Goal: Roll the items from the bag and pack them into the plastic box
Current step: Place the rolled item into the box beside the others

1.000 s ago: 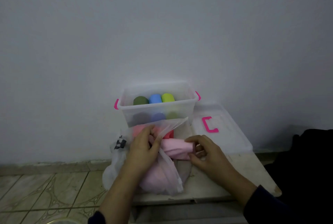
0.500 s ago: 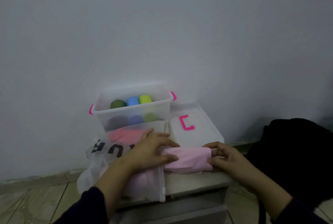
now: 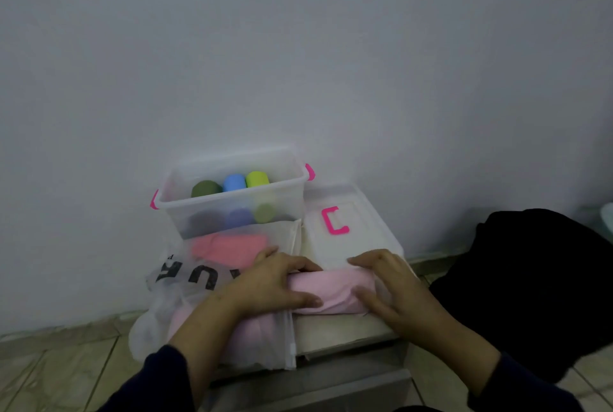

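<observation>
Head view: pale tabletop (image 3: 345, 332) (small) against white wall (image 3: 298, 47), tiled floor (image 3: 66, 365).

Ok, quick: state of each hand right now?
Left hand: open, fingers flat on the pink cloth roll.
Right hand: fingers curled round the roll's end.

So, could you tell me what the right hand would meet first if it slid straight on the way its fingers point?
The right hand points leftward along the pink cloth; it would probably meet the left hand first, though depth is unclear.
</observation>
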